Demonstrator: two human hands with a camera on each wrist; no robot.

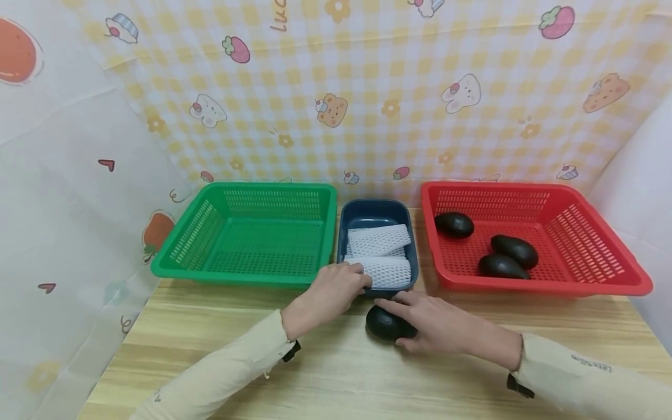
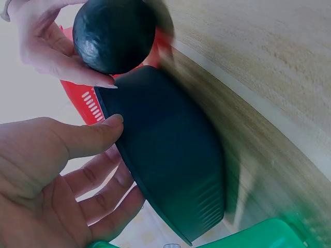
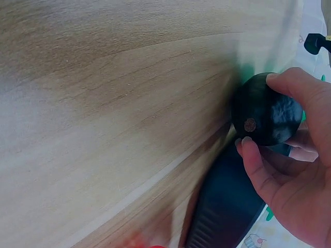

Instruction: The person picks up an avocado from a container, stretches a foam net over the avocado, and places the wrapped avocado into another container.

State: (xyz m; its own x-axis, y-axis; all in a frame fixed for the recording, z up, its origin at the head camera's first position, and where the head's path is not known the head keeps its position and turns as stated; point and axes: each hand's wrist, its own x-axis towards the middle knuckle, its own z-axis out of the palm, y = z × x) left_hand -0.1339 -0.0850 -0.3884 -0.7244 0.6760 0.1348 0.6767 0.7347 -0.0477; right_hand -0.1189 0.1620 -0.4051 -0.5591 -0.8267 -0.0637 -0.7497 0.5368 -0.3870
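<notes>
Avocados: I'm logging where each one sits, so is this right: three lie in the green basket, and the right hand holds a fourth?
The basket is wrong: the head view shows the three avocados in the red basket. The right hand does hold the fourth avocado.

Between the green basket (image 1: 268, 245) and red basket (image 1: 546, 286), the navy tray (image 1: 373, 210) left little room on either side. The left hand (image 1: 336, 291) blocked its near left corner; the right hand (image 1: 438, 321) and an avocado (image 1: 385, 324) obstructed its near rim. Passage lay open over the wooden table (image 1: 336, 379) between the sleeves (image 1: 231, 359).
</notes>
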